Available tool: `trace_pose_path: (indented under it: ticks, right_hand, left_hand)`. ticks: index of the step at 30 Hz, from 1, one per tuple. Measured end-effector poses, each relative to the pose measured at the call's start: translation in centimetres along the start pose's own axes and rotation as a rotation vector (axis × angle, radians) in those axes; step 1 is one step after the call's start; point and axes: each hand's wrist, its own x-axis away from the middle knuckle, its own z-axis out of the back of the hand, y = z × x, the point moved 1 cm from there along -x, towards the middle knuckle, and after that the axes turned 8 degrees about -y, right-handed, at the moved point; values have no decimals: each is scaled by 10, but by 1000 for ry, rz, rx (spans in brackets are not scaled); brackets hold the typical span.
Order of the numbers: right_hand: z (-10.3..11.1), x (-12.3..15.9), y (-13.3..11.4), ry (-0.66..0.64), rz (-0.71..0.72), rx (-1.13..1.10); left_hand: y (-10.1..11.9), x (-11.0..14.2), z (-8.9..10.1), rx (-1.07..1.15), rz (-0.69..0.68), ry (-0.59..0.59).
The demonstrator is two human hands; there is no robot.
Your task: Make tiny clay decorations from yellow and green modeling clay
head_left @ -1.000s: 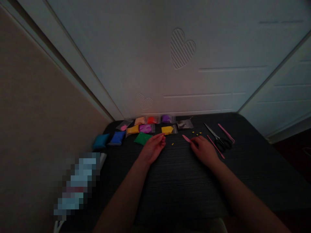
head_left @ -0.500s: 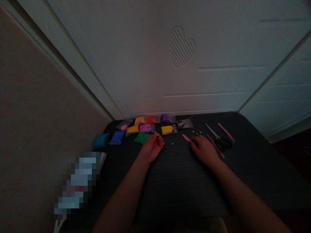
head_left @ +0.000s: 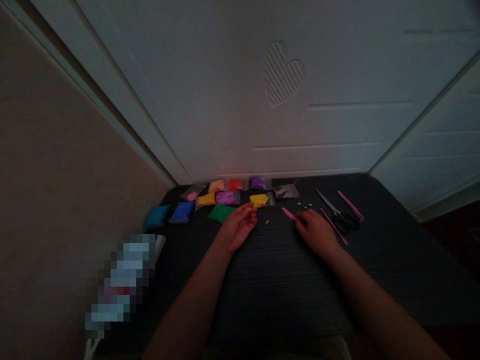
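My left hand (head_left: 239, 229) is raised over the dark table, palm turned partly up. Its thumb and fingertips pinch a tiny yellowish bit, apparently modelling clay, mostly hidden by the fingers. My right hand (head_left: 317, 232) rests on the table with its fingers closed round a pink plastic clay knife (head_left: 288, 213), whose blade points up and left. Between the hands lies a small yellow clay piece (head_left: 267, 221). Several more yellow bits (head_left: 305, 206) lie just beyond my right fingers. The yellow clay packet (head_left: 258, 200) is right behind my left fingertips.
A green clay packet (head_left: 221, 213) lies beside my left hand, with several other coloured packets behind it and blue ones (head_left: 182, 212) further left. Right of my right hand are a thin pink tool (head_left: 333, 226), black-handled scissors (head_left: 347, 221) and pink tweezers (head_left: 350, 206). A white panel (head_left: 240, 100) stands behind.
The fingertips of my left hand have shifted slightly to the right and up, with the pinch kept. My right hand and the clay knife have stayed in place.
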Motion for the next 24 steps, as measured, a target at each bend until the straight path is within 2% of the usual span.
trace_pose_path:
  ticks: [10, 24]
  right_hand:
    - [-1, -1, 1, 4, 0, -2]
    - [-4, -1, 4, 6, 1, -10]
  left_hand:
    - [-1, 0, 1, -11, -5, 0]
    - [-2, -2, 0, 26, -24, -61]
